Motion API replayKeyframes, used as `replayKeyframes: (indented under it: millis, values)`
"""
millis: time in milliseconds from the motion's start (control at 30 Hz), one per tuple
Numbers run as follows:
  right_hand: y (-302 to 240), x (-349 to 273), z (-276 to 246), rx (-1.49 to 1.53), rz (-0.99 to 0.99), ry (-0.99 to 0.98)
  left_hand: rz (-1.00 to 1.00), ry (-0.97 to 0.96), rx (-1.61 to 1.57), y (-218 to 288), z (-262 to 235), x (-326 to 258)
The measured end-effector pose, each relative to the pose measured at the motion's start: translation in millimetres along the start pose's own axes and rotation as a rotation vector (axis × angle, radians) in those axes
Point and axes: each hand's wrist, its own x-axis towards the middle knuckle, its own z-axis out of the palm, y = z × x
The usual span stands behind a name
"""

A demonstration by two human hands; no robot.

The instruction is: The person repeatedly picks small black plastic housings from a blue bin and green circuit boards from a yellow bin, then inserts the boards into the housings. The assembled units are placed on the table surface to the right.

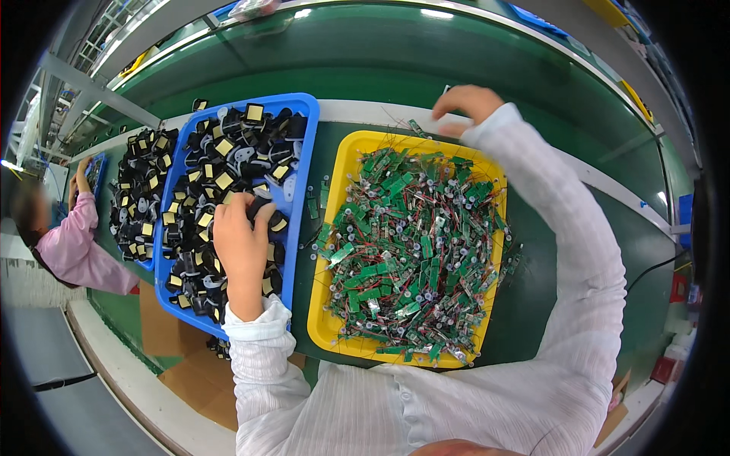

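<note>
My left hand (pixel 242 242) rests in the blue tray (pixel 298 163), fingers curled around one of the several black plastic parts with yellow squares (pixel 220 159) that fill it. My right hand (pixel 468 105) reaches far past the yellow tray (pixel 344 163), over the white strip at the belt's edge; its fingers are bent and what they touch is hidden. The yellow tray is heaped with small green circuit boards with red wires (pixel 414 243). Both forearms wear white sleeves.
A second blue tray (pixel 149 262) of the same black parts stands to the left. A person in a pink top (pixel 72 247) works at far left. A green conveyor belt (pixel 380 61) runs behind the trays. Cardboard (pixel 194 380) lies at the bench's near edge.
</note>
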Motion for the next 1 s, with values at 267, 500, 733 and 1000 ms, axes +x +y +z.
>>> replayKeyframes:
  millis: [267,500,733,1000]
  values:
    - [-77,-7,45,-0.361,-0.196,-0.269,-0.039,-0.011,-0.537,14,-7,-1]
    - [-98,-51,24,-0.141,-0.139,0.088,0.035,-0.208,-1.026,23,-4,-18]
    - [-161,-94,61,1.508,0.077,-0.003,0.072,-0.435,-1.393,47,-4,-38]
    - [-169,-96,91,1.56,0.021,0.098,-0.007,-0.724,-1.638,51,-8,-38]
